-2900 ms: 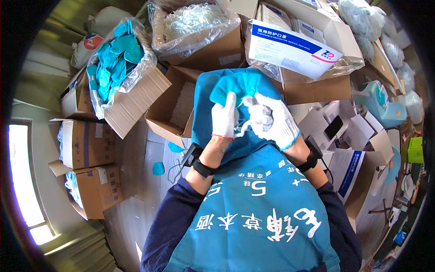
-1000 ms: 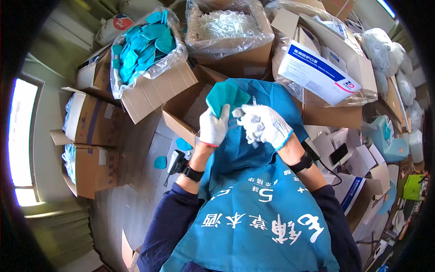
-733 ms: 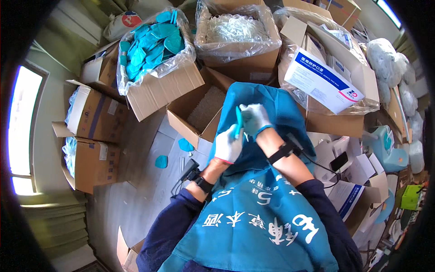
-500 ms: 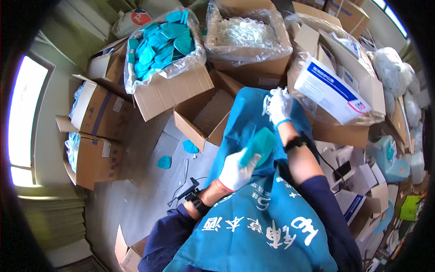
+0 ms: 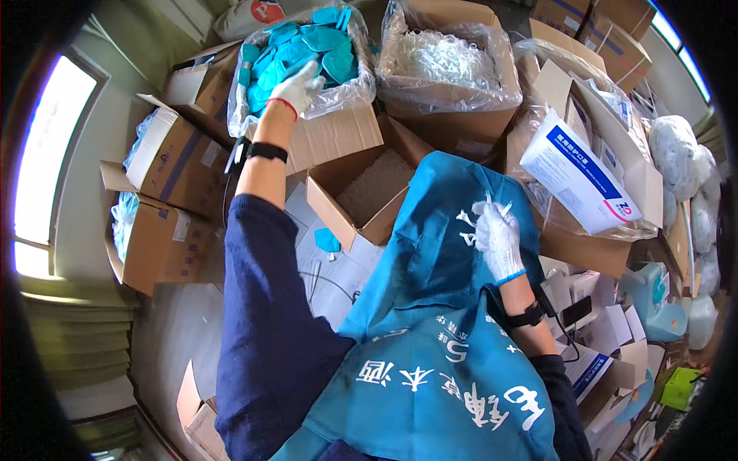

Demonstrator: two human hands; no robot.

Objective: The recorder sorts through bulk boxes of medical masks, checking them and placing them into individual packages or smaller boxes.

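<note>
Left arm stretches far out to the mask box (image 5: 327, 134), a carton lined with clear plastic and heaped with teal masks (image 5: 307, 46). It sits at the far edge of reach, well ahead of the lap, so the arm goes nearly straight to get there. The left hand (image 5: 296, 86), in a white glove, lies on top of the heap, fingers curled down into the masks. They look closed loosely on the pile; whether one mask is pinched between them I cannot tell, as the fingertips sink out of sight.

Right hand (image 5: 498, 240) stays close, resting on the blue apron (image 5: 438, 253) spread across the lap. That cloth looks to serve as a work surface, which would explain the hand holding here. It pinches thin white strips (image 5: 492, 206) that poke up past the fingertips, thumb and fingers pressed together around them.

Beside the mask box, just to its right, a second lined carton (image 5: 446, 61) holds a tangle of white strips, likely the stock the right hand draws on. Between lap and mask box stands an open empty box (image 5: 369, 192), nearest of the three. One loose teal mask (image 5: 328, 241) lies on the floor just beside it. A white-and-blue packet (image 5: 576, 173) leans in a carton to the right.
</note>
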